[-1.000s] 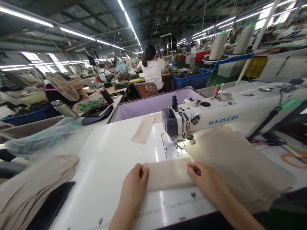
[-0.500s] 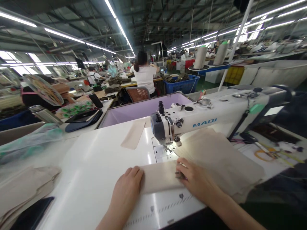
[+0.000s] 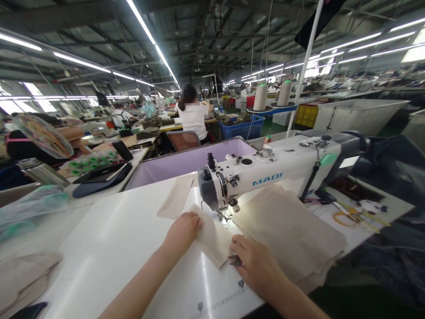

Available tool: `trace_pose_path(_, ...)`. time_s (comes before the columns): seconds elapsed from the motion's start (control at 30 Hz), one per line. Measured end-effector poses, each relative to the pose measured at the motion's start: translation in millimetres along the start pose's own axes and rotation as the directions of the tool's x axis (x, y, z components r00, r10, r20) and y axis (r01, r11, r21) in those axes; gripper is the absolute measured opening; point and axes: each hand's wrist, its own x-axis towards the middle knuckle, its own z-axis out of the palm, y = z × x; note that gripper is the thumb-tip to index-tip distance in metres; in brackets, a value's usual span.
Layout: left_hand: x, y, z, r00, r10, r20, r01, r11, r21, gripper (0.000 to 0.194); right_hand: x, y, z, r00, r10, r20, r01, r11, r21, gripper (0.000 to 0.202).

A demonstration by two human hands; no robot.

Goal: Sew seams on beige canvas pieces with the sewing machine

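Note:
A beige fabric strip point(image 3: 214, 237) lies at an angle on the white table, its far end beside the presser foot point(image 3: 226, 215) of the sewing machine point(image 3: 265, 173). My left hand point(image 3: 185, 230) is closed at the strip's left edge, fingers bent and together; their tips are partly hidden. At the strip's near right corner, my right hand point(image 3: 254, 261) is closed around small dark metal thread snips point(image 3: 235, 260), fingers against the cloth. Another beige piece point(image 3: 174, 198) lies left of the machine head. Larger beige panels point(image 3: 285, 226) are stacked beneath the machine arm.
A lilac bin point(image 3: 186, 155) stands behind the table. Scissors with orange handles point(image 3: 345, 217) lie at right. More beige cloth point(image 3: 26, 274) is at lower left, near a steel flask point(image 3: 43, 172). A co-worker point(image 3: 192, 115) sits ahead, facing away.
The fabric strip has turned and moved forward, its far end now beside the presser foot. My left hand has gone forward with it; my right hand stays at its right end with the snips.

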Motion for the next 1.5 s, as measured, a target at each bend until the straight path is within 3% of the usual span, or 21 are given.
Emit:
trace_pose_path(0.17,17,16,16.6,0.997,0.037,-0.064,-0.041,0.997,-0.066,0.032,4,-6,4,1.000,-0.001,0.012,0.001,1.000,-0.030,0.021)
trace_pose_path(0.3,32,10,26.8,0.991,0.083,-0.104,-0.095,0.988,-0.118,0.029,10,-6,7,1.000,0.015,-0.022,-0.016,1.000,-0.027,0.022)
trace_pose_path(0.53,47,2,27.6,0.987,0.103,-0.121,-0.118,0.985,-0.125,0.028,18,-1,8,0.999,0.037,-0.039,-0.037,0.999,0.001,0.022)
trace_pose_path(1.1,49,2,30.2,0.986,0.104,-0.133,-0.121,0.985,-0.123,0.030,22,-1,0,0.999,0.023,-0.032,-0.025,0.998,-0.050,0.008)
trace_pose_path(1.33,53,3,20.7,0.986,0.098,-0.131,-0.110,0.990,-0.091,0.025,28,4,-1,0.999,0.017,-0.033,-0.019,0.998,-0.063,0.007)
trace_pose_path(1.5,24,26,16.3,0.979,0.109,-0.170,-0.126,0.988,-0.090,0.024,22,4,-2,1.000,0.008,-0.020,-0.009,0.999,-0.047,0.013)
